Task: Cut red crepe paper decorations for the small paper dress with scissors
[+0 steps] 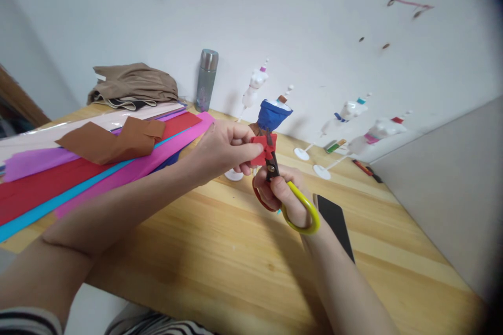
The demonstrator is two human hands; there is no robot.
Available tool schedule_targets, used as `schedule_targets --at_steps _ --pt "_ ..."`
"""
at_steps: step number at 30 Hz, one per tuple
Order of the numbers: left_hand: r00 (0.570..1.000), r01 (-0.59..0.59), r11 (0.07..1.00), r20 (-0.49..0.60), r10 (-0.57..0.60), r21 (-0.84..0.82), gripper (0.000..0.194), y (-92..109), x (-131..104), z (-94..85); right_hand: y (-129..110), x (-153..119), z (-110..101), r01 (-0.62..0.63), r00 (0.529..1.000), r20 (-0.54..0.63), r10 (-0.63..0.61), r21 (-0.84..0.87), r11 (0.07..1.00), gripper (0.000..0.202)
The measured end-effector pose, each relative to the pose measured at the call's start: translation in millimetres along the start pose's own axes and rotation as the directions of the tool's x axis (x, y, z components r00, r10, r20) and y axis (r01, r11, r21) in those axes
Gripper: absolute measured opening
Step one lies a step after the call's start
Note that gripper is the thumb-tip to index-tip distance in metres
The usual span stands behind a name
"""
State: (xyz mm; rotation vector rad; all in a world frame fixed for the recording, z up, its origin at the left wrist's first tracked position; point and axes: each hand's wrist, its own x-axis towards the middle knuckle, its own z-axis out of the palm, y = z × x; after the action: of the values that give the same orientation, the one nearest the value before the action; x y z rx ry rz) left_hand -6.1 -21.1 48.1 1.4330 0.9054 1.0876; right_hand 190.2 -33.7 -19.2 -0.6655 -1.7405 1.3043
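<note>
Between the thumb and fingers of my left hand (231,149) is a small piece of red paper (258,153), held up above the table. My right hand (288,193) grips a pair of scissors (272,168) with dark blades and loops in yellow and red. The blades lie at the red paper's right part, where it looks creased or notched. Right behind the paper stands a small dress form in blue paper (274,115), its lower part covered by my hands and the scissors.
Three more white mini dress forms (257,79) (351,111) (383,128) stand along the wall. Coloured paper sheets (98,180) and brown paper (113,141) lie left, near folded cloth (137,84) and a thermos (206,81). A black phone-like slab (334,220) rests right of my right hand on the wooden table (204,256).
</note>
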Motion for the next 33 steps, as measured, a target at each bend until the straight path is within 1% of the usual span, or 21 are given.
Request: schedule_targets --at_steps 11,17,24,29,33 --pt "1.000 0.007 1.000 0.025 -0.007 0.013 0.023 1.6 0.2 0.0 0.1 -0.6 0.2 -0.007 1.000 -0.003 0.007 0.020 1.000 0.046" --pt "0.999 0.014 1.000 0.033 -0.015 0.012 0.023 2.8 -0.8 -1.3 -0.5 0.7 -0.3 -0.001 1.000 0.003 0.001 -0.011 1.000 0.047" --pt "0.999 -0.010 1.000 0.048 0.010 -0.001 0.019 0.7 -0.1 -3.5 -2.5 0.5 0.6 -0.012 1.000 0.001 0.012 -0.025 1.000 0.047" --pt "0.999 -0.005 1.000 0.047 0.005 0.004 0.019 1.8 -0.6 -3.9 -2.9 0.1 1.2 -0.026 1.000 -0.001 0.026 -0.021 0.999 0.048" --pt "0.999 -0.008 1.000 0.043 0.009 -0.005 0.019 2.1 0.0 -4.9 -1.8 0.2 0.7 -0.012 1.000 -0.001 0.012 -0.011 1.000 0.046"
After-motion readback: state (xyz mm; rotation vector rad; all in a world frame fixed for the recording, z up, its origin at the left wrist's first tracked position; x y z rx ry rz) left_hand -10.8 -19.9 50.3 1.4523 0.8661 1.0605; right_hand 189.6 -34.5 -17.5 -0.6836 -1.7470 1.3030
